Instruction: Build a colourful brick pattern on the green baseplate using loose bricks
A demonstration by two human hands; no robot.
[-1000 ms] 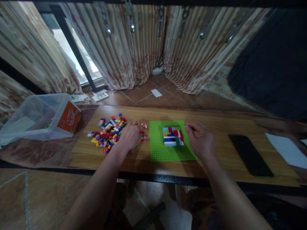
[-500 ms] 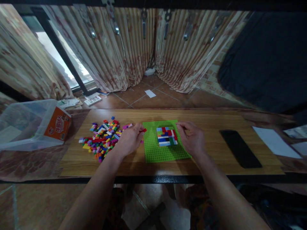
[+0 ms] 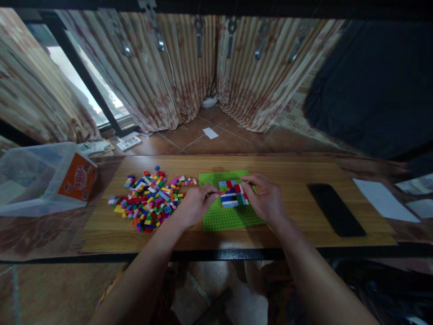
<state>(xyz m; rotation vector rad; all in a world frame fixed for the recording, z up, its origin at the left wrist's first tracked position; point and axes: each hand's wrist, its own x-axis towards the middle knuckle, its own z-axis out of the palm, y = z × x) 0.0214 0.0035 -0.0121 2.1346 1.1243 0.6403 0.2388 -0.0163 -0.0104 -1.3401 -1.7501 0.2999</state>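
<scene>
1. Pinches a small red brick (image 3: 221,193) between thumb and fingertips of the left hand (image 3: 194,205), right at the left edge of the brick build (image 3: 231,201); too small and blurred there to tell whether already touching the build.
2. Holds the right hand (image 3: 267,198) along the opposite side of the build, with thumb and forefinger curved in at its far right corner; cannot tell whether pressed together on a brick or just resting against one.
3. Near the middle of the green baseplate (image 3: 219,222), between both hands: the build, low and roughly rectangular, in red, white, blue, light blue, green and black.
4. Under the baseplate: the wood-grained surface (image 3: 291,234).
5. To the left of the baseplate, close by the left hand and forearm: a wide scatter of loose bricks (image 3: 149,203) in many colours, some in small overlapping heaps.
6. Farther left, well apart from the hands: a clear plastic box (image 3: 34,176) with an orange label (image 3: 78,177).
7. Toward the right end, well clear of the right hand: a flat black slab (image 3: 336,210), much like a phone, and beyond it a white sheet (image 3: 384,198).
</scene>
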